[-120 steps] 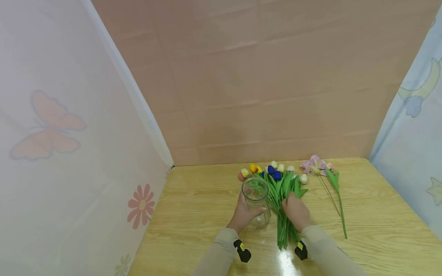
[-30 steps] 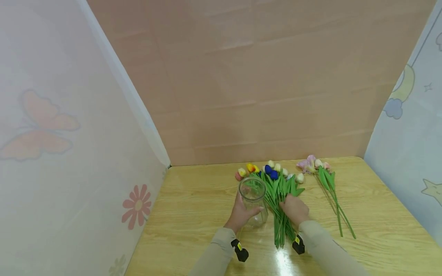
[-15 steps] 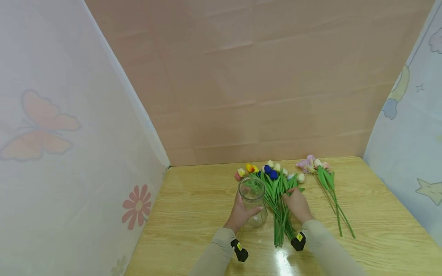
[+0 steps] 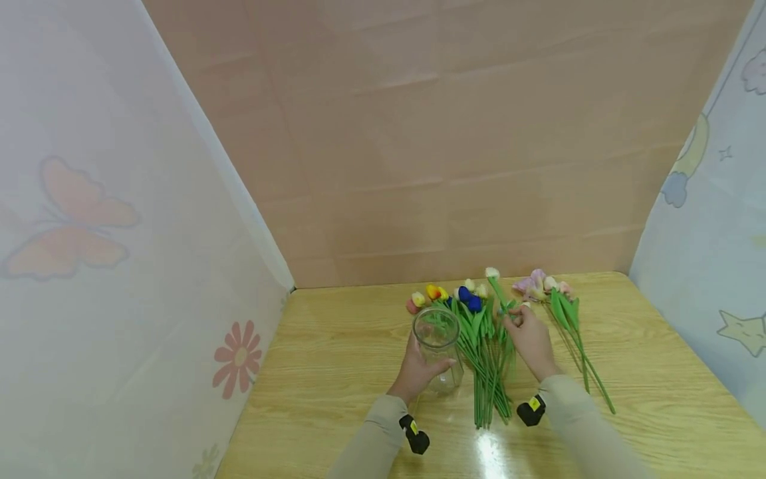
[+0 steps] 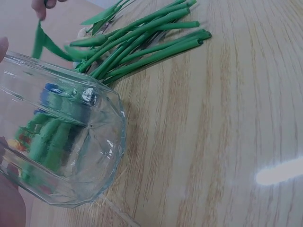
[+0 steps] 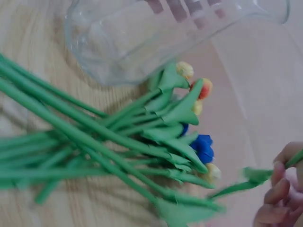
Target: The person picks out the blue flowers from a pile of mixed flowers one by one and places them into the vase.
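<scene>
My left hand [image 4: 417, 369] grips a clear glass vase [image 4: 441, 352] round its side, and the vase stands upright on the table. In the left wrist view the glass vase [image 5: 71, 137] has its faceted base toward the camera. Beside it lies a pile of artificial tulips [image 4: 481, 359] with white, blue, yellow, orange and pink heads. My right hand [image 4: 529, 339] pinches the green stem of a white tulip [image 4: 492, 273], raised over the right of the pile. In the right wrist view the fingers [image 6: 277, 198] hold that stem away from the other tulips [image 6: 156, 123].
To the right a purple flower [image 4: 529, 285], a white tulip [image 4: 550, 284] and a pink tulip [image 4: 565, 289] lie together, stems toward the front. The wooden table [image 4: 335, 359] meets a brown backdrop [image 4: 371, 166] behind and printed cloth [image 4: 137, 299] on the left.
A white tulip has joined the purple and pink flowers at the right. In the last half second my right hand has drawn another white tulip up from the pile. The left hand keeps the vase.
</scene>
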### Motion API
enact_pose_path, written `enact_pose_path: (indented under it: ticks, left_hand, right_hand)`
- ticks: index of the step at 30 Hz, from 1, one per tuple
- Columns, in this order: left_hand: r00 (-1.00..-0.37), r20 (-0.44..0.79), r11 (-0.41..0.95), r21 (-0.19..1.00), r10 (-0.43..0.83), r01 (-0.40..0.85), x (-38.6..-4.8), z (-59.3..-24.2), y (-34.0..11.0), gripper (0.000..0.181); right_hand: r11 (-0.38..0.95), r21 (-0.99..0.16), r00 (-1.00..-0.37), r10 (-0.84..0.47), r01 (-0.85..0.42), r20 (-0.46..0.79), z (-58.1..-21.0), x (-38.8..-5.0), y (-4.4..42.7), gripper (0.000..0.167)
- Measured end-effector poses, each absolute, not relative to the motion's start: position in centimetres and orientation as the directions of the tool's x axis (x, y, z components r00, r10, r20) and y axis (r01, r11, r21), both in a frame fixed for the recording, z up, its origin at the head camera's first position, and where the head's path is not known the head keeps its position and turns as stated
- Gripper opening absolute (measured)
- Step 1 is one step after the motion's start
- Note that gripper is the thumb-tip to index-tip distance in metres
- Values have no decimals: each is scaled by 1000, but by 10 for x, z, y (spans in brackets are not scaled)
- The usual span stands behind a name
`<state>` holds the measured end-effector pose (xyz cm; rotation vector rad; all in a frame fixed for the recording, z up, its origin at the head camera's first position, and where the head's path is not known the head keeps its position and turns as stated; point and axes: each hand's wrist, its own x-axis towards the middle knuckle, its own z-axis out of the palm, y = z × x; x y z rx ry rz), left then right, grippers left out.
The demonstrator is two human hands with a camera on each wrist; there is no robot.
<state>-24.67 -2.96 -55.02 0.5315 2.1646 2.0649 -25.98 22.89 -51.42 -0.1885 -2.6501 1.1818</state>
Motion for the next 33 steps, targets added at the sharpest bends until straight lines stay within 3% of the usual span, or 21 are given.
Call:
enact_pose_path:
  ticks: [8, 14, 23, 33]
  left_hand:
    - [-940, 130, 23, 989, 315, 144, -240, -537, -32, 97]
    - [-945, 108, 57, 990, 307, 132, -248, -554, -30, 99]
    - [-946, 102, 64, 990, 309, 128, -250, -560, -29, 98]
    - [-949, 90, 87, 989, 303, 121, -250, -562, -29, 100]
  right_hand:
    - [749, -659, -882, 263, -69, 391, -495, -257, 264, 36]
    - [847, -531, -833, 270, -33, 482, -485, -253, 308, 30]
    - [868, -493, -937, 226, 69, 267, -519, -237, 362, 50]
    - [848, -508, -968, 230, 151, 97, -558, -227, 391, 48]
